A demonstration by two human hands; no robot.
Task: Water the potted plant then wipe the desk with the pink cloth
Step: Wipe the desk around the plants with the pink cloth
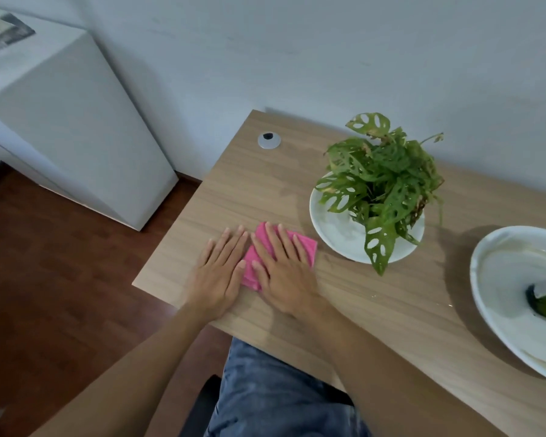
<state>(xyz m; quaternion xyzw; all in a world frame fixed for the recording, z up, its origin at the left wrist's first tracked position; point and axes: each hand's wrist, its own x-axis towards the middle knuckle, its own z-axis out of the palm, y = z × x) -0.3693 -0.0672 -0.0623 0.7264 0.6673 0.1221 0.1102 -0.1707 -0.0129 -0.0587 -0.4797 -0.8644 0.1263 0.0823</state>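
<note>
Both hands are flat and open, nothing actually grasped. The right hand lies palm-down on top of the pink cloth, pinning it to the desk just left of centre frame. The left hand rests on bare wood right beside it, thumb touching the cloth's left edge.

Looks to me like the wiping step is on. The potted plant sits on its white plate just right of the cloth, and I'd guess it's already watered, since a few droplets glint on the wood toward the lower right.

Next move probably needs the right palm to keep pressing while sliding the cloth toward those droplets, steering below the plate so no leaves get snagged. A second white dish sits at the right edge.
</note>
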